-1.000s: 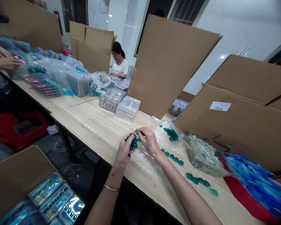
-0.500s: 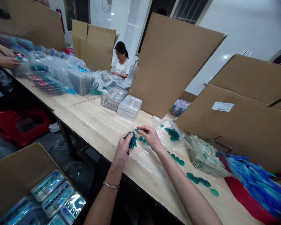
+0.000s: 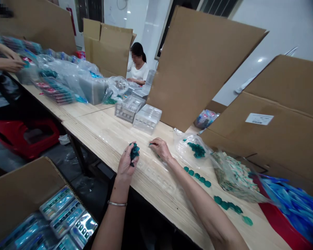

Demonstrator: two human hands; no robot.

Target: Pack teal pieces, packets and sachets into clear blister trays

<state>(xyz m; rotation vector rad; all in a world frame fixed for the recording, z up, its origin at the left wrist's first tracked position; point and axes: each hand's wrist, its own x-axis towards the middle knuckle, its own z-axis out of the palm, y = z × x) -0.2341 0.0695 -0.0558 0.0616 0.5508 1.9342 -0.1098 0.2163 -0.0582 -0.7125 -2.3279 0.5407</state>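
My left hand (image 3: 125, 162) is closed around a clump of dark teal-green plastic pieces (image 3: 135, 152), held above the table's near edge. To its right, my right hand (image 3: 161, 149) pinches a small green piece (image 3: 150, 144) between thumb and fingertips, low over the table. Clear plastic trays with moulded hollows (image 3: 156, 177) lie below the hands, hard to make out against the wood. Beside my right forearm, several green pieces (image 3: 197, 176) lie in a row, and a second row of green pieces (image 3: 224, 205) sits nearer me.
An open bag of green pieces (image 3: 197, 150), a bag of pale strips (image 3: 234, 170) and a red bin (image 3: 281, 225) with blue packets stand at right. Stacked clear trays (image 3: 147, 118) sit ahead. A carton of packed sets (image 3: 67, 211) is lower left. Two other people work farther along.
My left hand has drawn left, away from my right hand, keeping its clump. The right hand has moved slightly left over the table with a green piece. The view has shifted a little.
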